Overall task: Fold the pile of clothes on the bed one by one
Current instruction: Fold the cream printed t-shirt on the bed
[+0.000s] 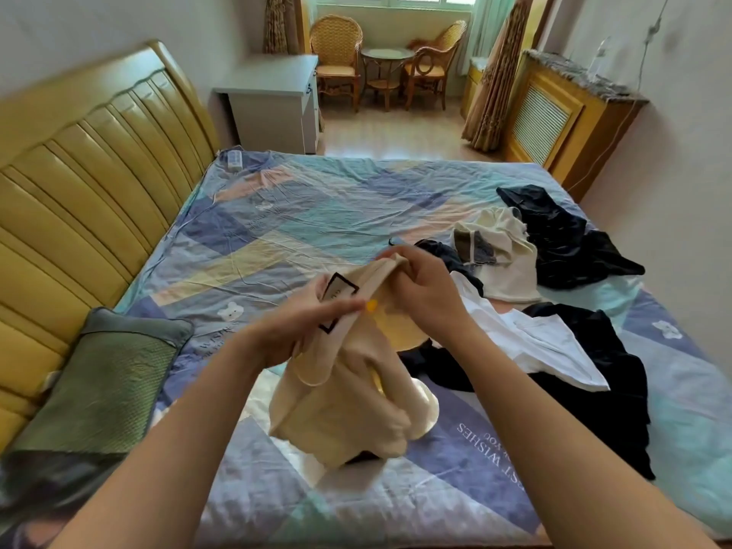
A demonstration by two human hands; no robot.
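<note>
A cream garment (344,406) with a black-bordered label hangs above the bed (277,231), its lower part bunched on the sheet. My left hand (301,330) grips its upper edge near the label. My right hand (420,287) pinches the same edge a little further right and higher. To the right lies the pile: a white shirt (538,342), a black garment (606,390), a cream top (503,255) and another black piece (566,235).
A green pillow (103,382) lies at the left by the yellow headboard (79,184). A remote control (235,160) sits at the bed's far left corner. Beyond the bed stand a grey desk (273,105), wicker chairs (336,57) and a radiator cover (554,116).
</note>
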